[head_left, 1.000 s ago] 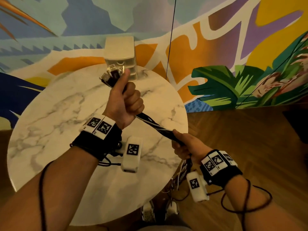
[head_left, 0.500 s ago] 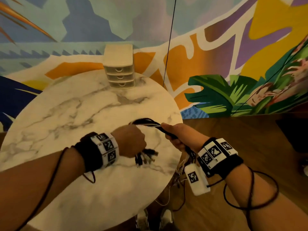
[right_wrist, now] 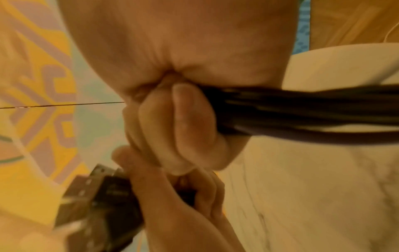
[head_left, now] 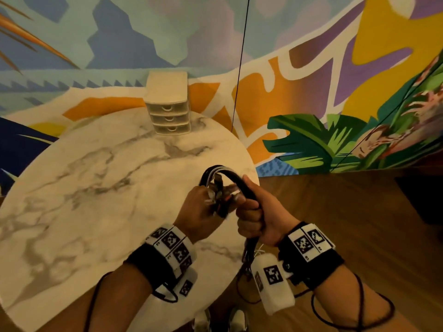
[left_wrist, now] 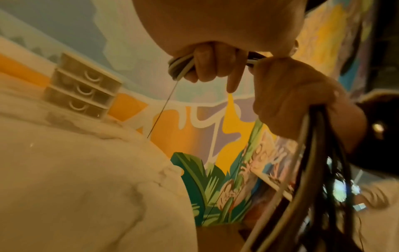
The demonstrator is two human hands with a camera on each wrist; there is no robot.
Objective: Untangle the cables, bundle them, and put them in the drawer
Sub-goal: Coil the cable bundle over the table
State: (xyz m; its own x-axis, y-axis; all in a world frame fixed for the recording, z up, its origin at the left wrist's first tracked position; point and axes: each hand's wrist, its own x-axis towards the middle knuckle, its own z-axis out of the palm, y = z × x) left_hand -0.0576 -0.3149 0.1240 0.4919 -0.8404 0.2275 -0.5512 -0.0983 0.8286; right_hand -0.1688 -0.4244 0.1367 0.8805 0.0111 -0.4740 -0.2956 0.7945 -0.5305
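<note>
1. R hand (head_left: 260, 219): I see a tight fist round the cables (head_left: 236, 178), thumb up along the black strands; the rest of the bundle drops from the fist past the table edge toward the floor.
2. L hand (head_left: 203, 212): fingers curled over the plug ends (head_left: 219, 200) and the short leg of the loop — the left wrist view shows grey and white strands pinched under the fingertips (left_wrist: 207, 56), one finger pointing down free.
3. Cables arch in a loop between both hands, held above the near-right part of the marble table (head_left: 96, 188), not touching it.
4. Hands sit just beside each other, knuckles near touching.
5. Drawer unit (head_left: 169, 104): 3 drawers, all closed, at the far table edge by the mural wall (head_left: 311, 68) — well apart from the hands. Contents: can't tell.
</note>
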